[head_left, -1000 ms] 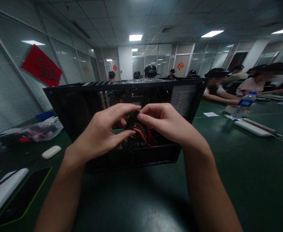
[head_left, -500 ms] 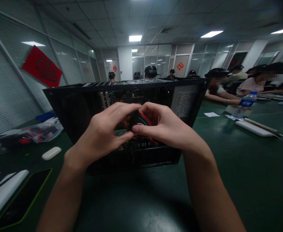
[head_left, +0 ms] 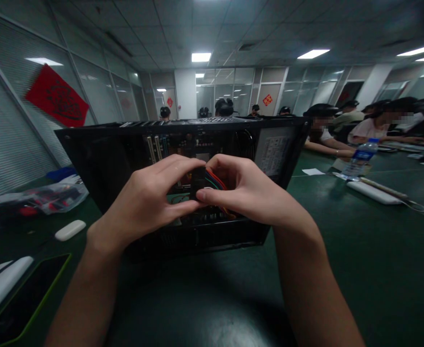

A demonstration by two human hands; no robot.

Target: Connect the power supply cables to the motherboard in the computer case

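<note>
An open black computer case (head_left: 88,144) stands on the green table, its inside facing me. In front of that opening, my left hand (head_left: 150,197) pinches a dark cable connector (head_left: 198,182) between thumb and fingers. My right hand (head_left: 244,188) grips the same connector from the other side, thumb low and fingers bent over the top. Colored wires (head_left: 217,180), red, green and blue among them, run from the connector into my right palm. Behind my fingers show memory slots (head_left: 154,147) and a labelled power supply (head_left: 272,149). Where the wires end is hidden.
At left lie a plastic bag of parts (head_left: 38,197), a white rounded case (head_left: 70,230), a dark green-edged phone (head_left: 27,294) and a white device (head_left: 5,284). To the right are a water bottle (head_left: 360,156) and a white bar (head_left: 374,193). Several people sit beyond.
The view has shifted slightly, so the surroundings sit a little further left. Both hands keep their grip, and more of the dark connector shows between them.
</note>
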